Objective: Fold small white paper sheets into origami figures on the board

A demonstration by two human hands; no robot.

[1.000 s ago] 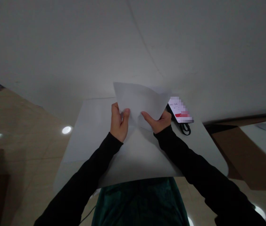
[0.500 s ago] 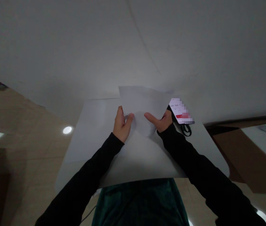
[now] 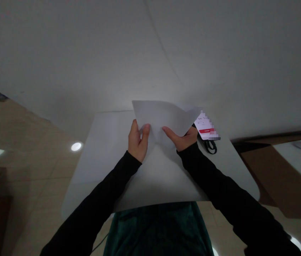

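A white sheet of paper (image 3: 163, 113) is raised above the table, bent, with its upper right corner reaching over part of the phone. My left hand (image 3: 139, 140) grips its lower left side, thumb on the near face. On the lower right, my right hand (image 3: 182, 138) holds the same sheet, thumb stretched across it and fingers mostly hidden behind. Flat on the table's left side lies more white paper (image 3: 99, 149), beside my left hand.
A lit phone (image 3: 206, 127) and a coiled black cable (image 3: 210, 146) lie right of my right hand. The white table (image 3: 161, 185) stands against a pale wall (image 3: 86, 53). A brown box (image 3: 281, 177) is at the right.
The held sheet has bent further, its lower edge has risen and its right corner has moved right over the phone. My right hand has shifted slightly right.
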